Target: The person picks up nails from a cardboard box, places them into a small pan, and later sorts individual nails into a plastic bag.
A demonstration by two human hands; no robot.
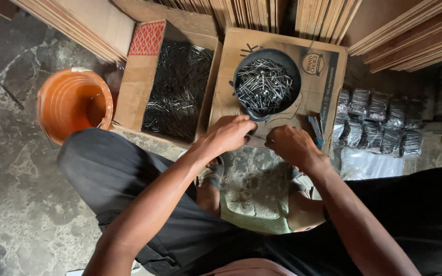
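Two hands meet low over a flattened sheet of cardboard (328, 76), close together but not quite touching. The left hand (228, 134) is curled with its fingers bent under, the right hand (293, 145) likewise folded — whatever sits between the fingertips is too small and too shaded to make out, so I cannot tell whether either grip actually has hold of anything. Just above the knuckles stands a dark round bowl (267, 84), heaped with loose nails (263, 84), resting on the cardboard. Beside the right hand lies a small bluish tool (315, 129), near the cardboard's edge.

Left of the bowl sits an open cardboard box (131, 87) with a red patterned flap, filled with many more nails in a dark tangle. Further left, on the mottled stone floor (11, 168), stands an orange bucket (72, 102). To the right, well apart from the hands, rows of bundled nails wrapped in clear packets (377, 122) lie together — stacked wooden boards (410, 30) lean behind everything.
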